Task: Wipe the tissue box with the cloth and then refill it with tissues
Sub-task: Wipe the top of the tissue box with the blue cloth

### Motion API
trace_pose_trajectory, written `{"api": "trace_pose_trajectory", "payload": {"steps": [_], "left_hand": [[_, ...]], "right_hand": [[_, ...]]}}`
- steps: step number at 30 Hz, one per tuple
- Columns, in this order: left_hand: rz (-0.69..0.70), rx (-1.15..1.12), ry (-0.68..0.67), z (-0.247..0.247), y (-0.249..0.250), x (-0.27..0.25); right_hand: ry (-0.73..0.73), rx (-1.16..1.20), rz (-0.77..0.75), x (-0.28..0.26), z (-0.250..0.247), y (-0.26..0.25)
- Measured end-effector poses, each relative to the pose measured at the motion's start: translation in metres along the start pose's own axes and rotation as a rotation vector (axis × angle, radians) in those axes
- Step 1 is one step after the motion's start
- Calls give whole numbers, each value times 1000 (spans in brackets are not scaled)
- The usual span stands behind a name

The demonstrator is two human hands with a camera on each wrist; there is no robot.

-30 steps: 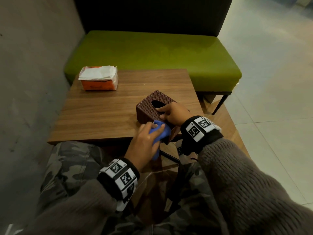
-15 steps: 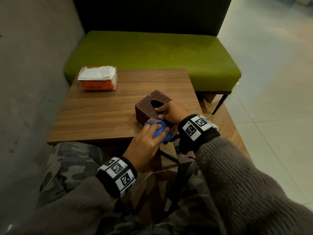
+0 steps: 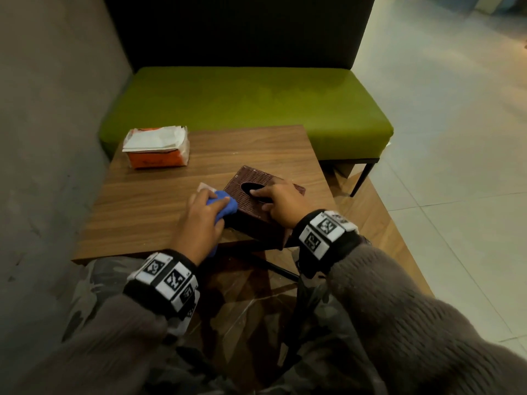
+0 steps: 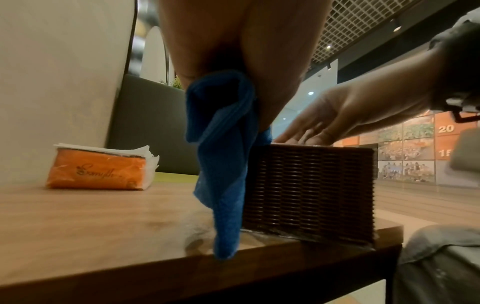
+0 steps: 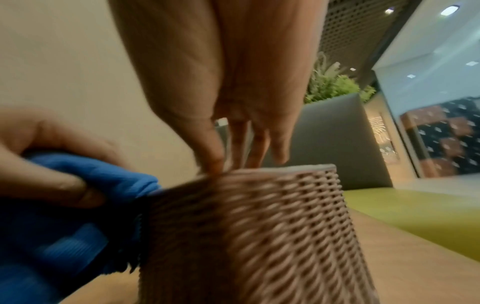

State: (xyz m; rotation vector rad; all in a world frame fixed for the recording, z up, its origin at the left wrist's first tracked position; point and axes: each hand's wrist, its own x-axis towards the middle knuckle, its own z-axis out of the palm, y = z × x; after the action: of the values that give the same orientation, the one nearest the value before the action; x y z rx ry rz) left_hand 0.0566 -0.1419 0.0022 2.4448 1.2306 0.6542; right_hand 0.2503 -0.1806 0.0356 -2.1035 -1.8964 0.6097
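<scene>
A brown woven tissue box (image 3: 251, 208) (image 4: 309, 191) (image 5: 254, 232) stands at the near right corner of the wooden table (image 3: 159, 201), its oval slot facing up. My right hand (image 3: 278, 199) (image 5: 233, 127) rests on its top with straight fingers near the slot. My left hand (image 3: 201, 218) (image 5: 44, 164) grips a blue cloth (image 3: 225, 206) (image 4: 221, 156) (image 5: 72, 205) and presses it against the box's left side. An orange pack of tissues (image 3: 156, 151) (image 4: 101, 168) lies at the table's far left corner.
A green bench (image 3: 245, 109) with a dark back stands beyond the table. A grey wall (image 3: 51, 138) runs along the left. Tiled floor (image 3: 456, 138) opens to the right. My camouflage trousers (image 3: 94, 277) are at the table's near edge.
The left hand has carried the cloth from the box's near side round to its left side. The box has turned slightly under the right hand, which stays on top.
</scene>
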Motion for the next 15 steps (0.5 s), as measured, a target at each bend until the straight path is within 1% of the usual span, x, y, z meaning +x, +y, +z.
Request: {"api": "trace_pose_trajectory", "payload": {"steps": [2,3,4,5,6,8,10,12,13,15], "left_hand": [[6,-7,27,2,0,-10],[0,-10,29,2,0,-13],[-10,-12,19,2,-1,-15],[-16,-19,4,1,-2,-16],[-14,-35,-5,-1,-3,-16],[-25,-74,3,-10,-3,-13],[-57,-87,51,-18,-3,-7],[-60,-64,105,-21,-1,2],[-52,-48,99,-20,2,5],[-13,-29,38,-11,7,8]], "right_hand": [[233,-64,51,-13,18,0],[316,-37,110,-20,28,1],[359,35,174,-27,35,4],[369,123,229,-33,41,8],[355,195,272,-35,45,14],[304,273,305,-36,43,26],[271,337,281,-35,40,38],[249,420,238,-34,36,48],[228,455,223,-31,34,54],[151,469,192,-24,30,66]]}}
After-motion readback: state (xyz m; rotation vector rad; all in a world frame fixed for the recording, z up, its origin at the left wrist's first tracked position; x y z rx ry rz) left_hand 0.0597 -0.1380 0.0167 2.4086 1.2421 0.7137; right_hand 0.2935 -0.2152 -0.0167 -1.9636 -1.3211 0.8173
